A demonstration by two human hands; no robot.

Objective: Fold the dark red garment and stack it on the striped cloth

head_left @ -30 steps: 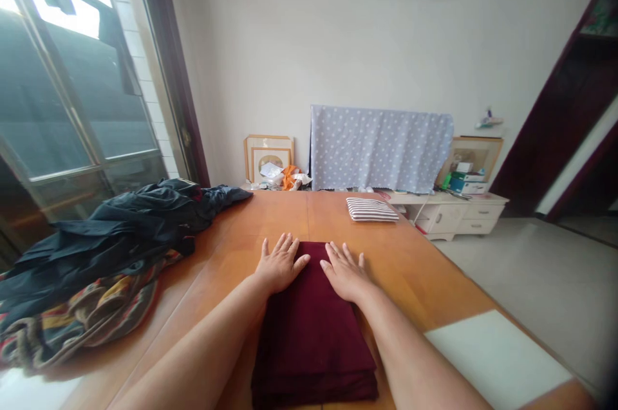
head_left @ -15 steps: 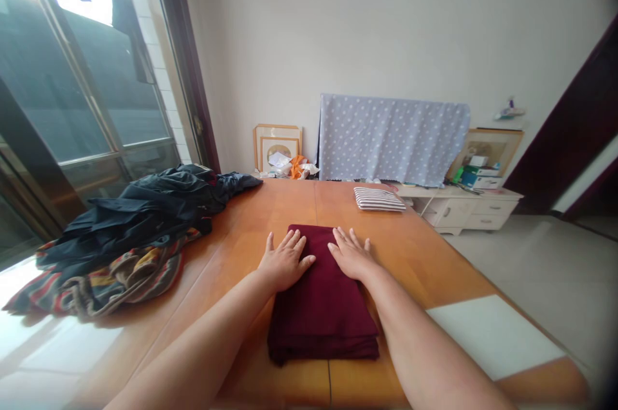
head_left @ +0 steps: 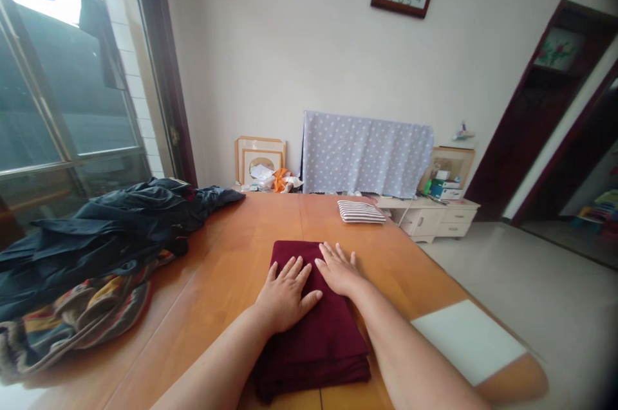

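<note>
A folded dark red cloth [head_left: 318,342] lies on the wooden table [head_left: 232,268] in front of me. My left hand [head_left: 286,294] rests flat on its left half, fingers spread. Beside it, my right hand [head_left: 338,268] lies flat on the cloth's far right part, fingers pointing away from me. Neither hand grips anything. Both forearms reach in from the bottom edge of the view.
A heap of dark and striped clothes [head_left: 96,236] covers the table's left side. A folded striped cloth [head_left: 360,211] sits at the far end. A white sheet [head_left: 466,339] lies at the right edge. Behind stand a dotted cloth cover [head_left: 364,152] and a low cabinet [head_left: 434,217].
My left hand has slid back towards me on the red cloth. The right hand stays flat on the cloth. The camera has tilted up, so the wall clock shows.
</note>
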